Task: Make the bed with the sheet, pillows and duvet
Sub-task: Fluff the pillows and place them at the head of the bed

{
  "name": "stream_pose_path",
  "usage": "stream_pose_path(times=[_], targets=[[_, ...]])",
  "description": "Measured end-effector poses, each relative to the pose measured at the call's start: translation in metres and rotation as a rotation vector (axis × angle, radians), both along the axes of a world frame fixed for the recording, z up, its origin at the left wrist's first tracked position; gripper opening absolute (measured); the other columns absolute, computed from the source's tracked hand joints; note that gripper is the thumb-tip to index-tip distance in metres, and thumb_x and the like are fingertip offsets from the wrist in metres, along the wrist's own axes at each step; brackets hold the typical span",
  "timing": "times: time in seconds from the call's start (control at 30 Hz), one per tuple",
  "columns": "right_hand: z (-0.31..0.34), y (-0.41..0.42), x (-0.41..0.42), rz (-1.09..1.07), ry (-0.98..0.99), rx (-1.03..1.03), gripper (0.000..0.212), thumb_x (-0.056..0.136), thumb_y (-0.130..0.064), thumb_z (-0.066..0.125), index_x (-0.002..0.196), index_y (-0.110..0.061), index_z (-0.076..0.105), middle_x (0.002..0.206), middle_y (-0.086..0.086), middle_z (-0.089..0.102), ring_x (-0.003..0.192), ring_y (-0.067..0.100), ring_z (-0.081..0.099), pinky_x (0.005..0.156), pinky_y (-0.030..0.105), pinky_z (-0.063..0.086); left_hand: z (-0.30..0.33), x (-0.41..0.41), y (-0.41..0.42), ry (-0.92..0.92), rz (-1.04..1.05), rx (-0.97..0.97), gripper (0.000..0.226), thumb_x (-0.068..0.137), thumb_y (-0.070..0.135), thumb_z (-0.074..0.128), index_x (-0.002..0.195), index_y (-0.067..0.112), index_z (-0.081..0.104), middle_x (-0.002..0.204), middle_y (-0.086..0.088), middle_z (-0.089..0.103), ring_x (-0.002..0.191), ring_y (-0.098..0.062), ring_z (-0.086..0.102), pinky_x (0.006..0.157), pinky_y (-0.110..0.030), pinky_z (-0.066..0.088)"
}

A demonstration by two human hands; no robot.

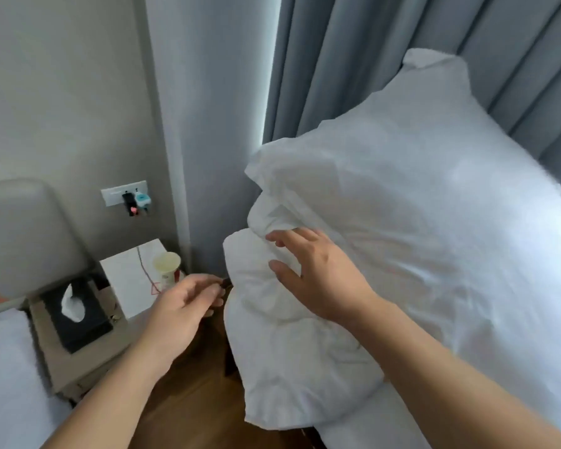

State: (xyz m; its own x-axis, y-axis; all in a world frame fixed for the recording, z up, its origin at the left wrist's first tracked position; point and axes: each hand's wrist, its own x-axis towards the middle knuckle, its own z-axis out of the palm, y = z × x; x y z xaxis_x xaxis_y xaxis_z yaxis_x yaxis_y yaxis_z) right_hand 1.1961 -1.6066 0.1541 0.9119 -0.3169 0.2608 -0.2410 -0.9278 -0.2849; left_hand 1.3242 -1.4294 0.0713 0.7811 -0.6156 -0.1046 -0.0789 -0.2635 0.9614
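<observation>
Head view: big white pillow [418, 222] stands propped at the head end of the bed [386, 429], leaning against the grey padded headboard [531, 59]. Its left end is bunched and wrinkled, hanging over the bed edge above the wood floor [191, 384].

Right hand [318, 277]: fingers spread and fairly straight, fingertips touching the crumpled left end of the pillow, thumb laid against the fabric lower down. No curl round the cloth visible.

Left hand [185, 306]: just left of the pillow's edge, apart from it, fingers loosely curled inward. Fingertips are blurred; cannot tell whether it pinches anything.

Grey curtain [227, 124] hangs in the corner behind the pillow.

Left side: small bench [78, 361] between the two beds carries a black tissue box [78, 315] with a tissue sticking out, a white box or sheet [130, 280] and a paper cup [167, 268] standing upright near its far right corner. Wall socket plate [125, 196] above it has a black plug and a blue-white adapter in it. Corner of a second bed [7, 367] with white linen at the lower left, its pale headboard [20, 234] behind.
</observation>
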Motion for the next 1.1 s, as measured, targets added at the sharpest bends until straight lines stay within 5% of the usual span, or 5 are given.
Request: stream_pose_path(times=[0.27,0.4,0.6,0.8,1.1], targets=[[0.063,-0.095,-0.091,-0.152,-0.261,-0.261,0.039,0.097,-0.037,0.056,0.131,-0.018,0.06,0.122,0.002,0.061,0.121,0.023,0.05,0.099,0.034,0.045,0.072,-0.039,-0.14,0.07,-0.118,-0.247,0.014,0.097,0.021,0.058,0.107,0.017,0.067,0.097,-0.008,0.071,0.089,-0.022,0.067,0.082,-0.04,0.056],[0.071,-0.153,-0.135,-0.327,-0.339,-0.253,0.044,0.097,-0.045,0.053,0.134,-0.022,0.057,0.136,0.003,0.052,0.132,0.022,0.041,0.104,0.035,0.042,0.073,-0.066,-0.182,0.262,-0.1,-0.212,0.041,0.088,0.044,0.063,0.117,0.015,0.062,0.111,-0.012,0.068,0.097,-0.029,0.068,0.085,-0.046,0.057],[0.066,-0.245,-0.191,-0.568,-0.358,-0.009,0.057,0.094,-0.058,0.047,0.143,-0.029,0.046,0.142,-0.002,0.043,0.133,0.019,0.041,0.11,0.032,0.034,0.085,-0.083,-0.217,0.476,-0.075,-0.21,0.043,0.083,0.052,0.064,0.097,0.012,0.069,0.077,-0.003,0.075,0.074,-0.02,0.072,0.074,-0.039,0.053],[0.064,-0.314,-0.21,-0.707,-0.211,0.247,0.07,0.088,-0.076,0.038,0.147,-0.038,0.036,0.148,-0.003,0.042,0.133,0.02,0.044,0.105,0.035,0.035,0.092,-0.087,-0.228,0.527,-0.038,-0.096,0.074,0.063,0.072,0.069,0.114,0.018,0.066,0.103,-0.014,0.073,0.094,-0.036,0.071,0.084,-0.052,0.056],[0.077,-0.341,-0.204,-0.702,-0.126,0.454,0.079,0.085,-0.082,0.034,0.133,-0.023,0.056,0.129,0.001,0.06,0.121,0.023,0.053,0.092,0.032,0.038,0.088,-0.116,-0.235,0.677,-0.037,-0.321,0.068,0.074,0.06,0.071,0.131,0.026,0.058,0.118,0.001,0.071,0.109,-0.022,0.068,0.102,-0.045,0.046]])
